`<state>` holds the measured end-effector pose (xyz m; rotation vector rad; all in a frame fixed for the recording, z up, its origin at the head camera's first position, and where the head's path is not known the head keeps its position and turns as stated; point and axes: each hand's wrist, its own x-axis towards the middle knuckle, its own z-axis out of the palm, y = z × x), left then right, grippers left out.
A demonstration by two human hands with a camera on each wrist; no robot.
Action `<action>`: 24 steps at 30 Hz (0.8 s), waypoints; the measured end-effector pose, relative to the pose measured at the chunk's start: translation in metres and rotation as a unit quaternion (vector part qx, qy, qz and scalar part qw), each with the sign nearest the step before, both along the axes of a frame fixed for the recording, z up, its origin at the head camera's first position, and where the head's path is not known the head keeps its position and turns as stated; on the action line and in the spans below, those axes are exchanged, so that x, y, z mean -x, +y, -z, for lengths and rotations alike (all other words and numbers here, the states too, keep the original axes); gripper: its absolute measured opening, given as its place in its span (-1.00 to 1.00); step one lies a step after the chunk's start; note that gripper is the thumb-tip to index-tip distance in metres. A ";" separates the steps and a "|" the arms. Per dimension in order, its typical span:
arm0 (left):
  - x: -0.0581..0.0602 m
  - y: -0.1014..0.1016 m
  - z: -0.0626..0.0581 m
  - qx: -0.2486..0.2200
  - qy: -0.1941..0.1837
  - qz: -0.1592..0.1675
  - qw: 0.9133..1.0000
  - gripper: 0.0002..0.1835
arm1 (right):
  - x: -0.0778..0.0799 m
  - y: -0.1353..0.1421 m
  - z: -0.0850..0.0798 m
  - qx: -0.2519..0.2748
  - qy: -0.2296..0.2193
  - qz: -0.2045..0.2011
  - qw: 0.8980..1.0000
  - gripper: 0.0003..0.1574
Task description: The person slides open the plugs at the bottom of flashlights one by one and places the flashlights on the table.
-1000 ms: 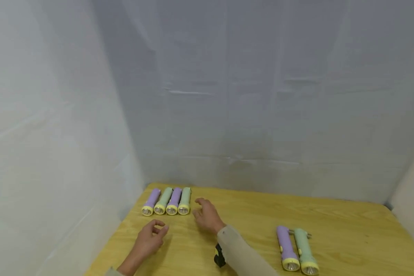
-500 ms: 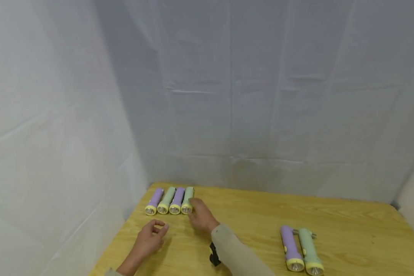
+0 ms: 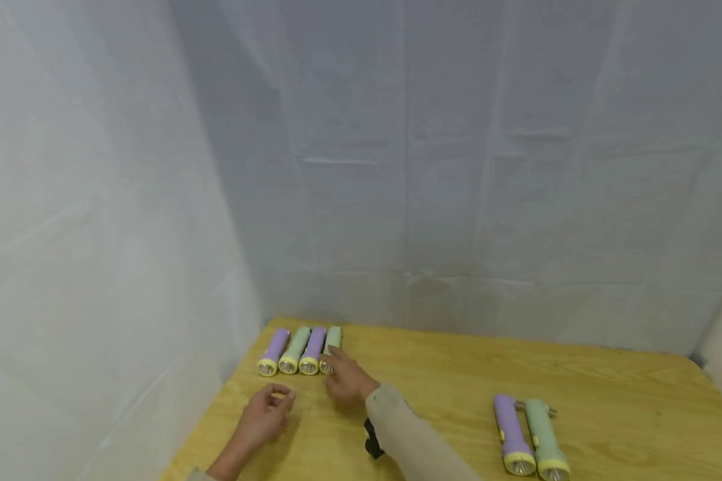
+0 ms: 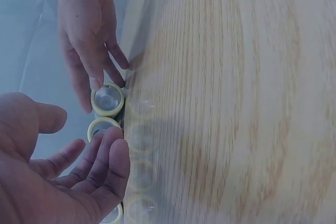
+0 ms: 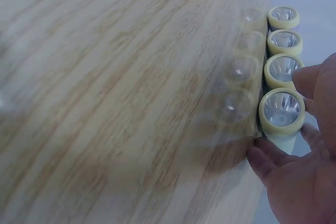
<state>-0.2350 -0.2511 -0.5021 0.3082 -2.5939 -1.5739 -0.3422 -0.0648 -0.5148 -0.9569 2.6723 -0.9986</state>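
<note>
Several flashlights with yellow rims lie side by side at the table's far left, lenses facing me. The row runs purple flashlight (image 3: pixel 275 349), green flashlight (image 3: pixel 295 349), second purple flashlight (image 3: pixel 315 346), then a rightmost green flashlight (image 3: pixel 334 335). My right hand (image 3: pixel 349 381) reaches over that rightmost one, partly covering it. In the right wrist view its fingers lie on either side of the lens end (image 5: pixel 282 111), fairly straight, some touching the tabletop. My left hand (image 3: pixel 263 413) hovers in front of the row, fingers loosely bent, holding nothing.
Another purple flashlight (image 3: pixel 511 427) and green flashlight (image 3: pixel 544 434) lie at the right front, a metal piece showing by their back ends. White sheeting (image 3: pixel 427 167) hangs behind the wooden table (image 3: pixel 445 394) and at its sides.
My right hand has moved left from beside the row onto the rightmost green flashlight. My left hand stays where it was. The view has shifted slightly.
</note>
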 end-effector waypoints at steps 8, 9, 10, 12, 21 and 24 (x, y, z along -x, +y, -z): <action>0.005 0.001 -0.002 0.000 -0.009 0.008 1.000 -0.70 | 0.001 -0.003 -0.003 0.028 0.014 0.030 0.999 -0.42; 0.006 0.001 -0.002 -0.001 -0.008 0.009 1.000 -0.70 | 0.000 -0.003 -0.003 0.036 0.014 0.040 0.998 -0.45; 0.006 0.002 -0.002 -0.001 -0.007 0.009 1.000 -0.70 | 0.000 -0.003 -0.003 0.045 0.013 0.050 0.998 -0.48; 0.007 0.003 -0.001 -0.004 -0.007 0.010 1.000 -0.70 | -0.002 -0.002 -0.003 0.057 0.017 0.074 0.995 -0.58; 0.011 0.010 -0.001 0.006 -0.001 0.021 1.000 -0.72 | -0.005 -0.001 -0.001 0.073 0.048 0.171 0.981 -0.92; 0.013 0.015 -0.003 0.000 0.004 0.027 1.000 -0.73 | -0.005 0.002 -0.001 0.073 0.056 0.179 0.980 -0.87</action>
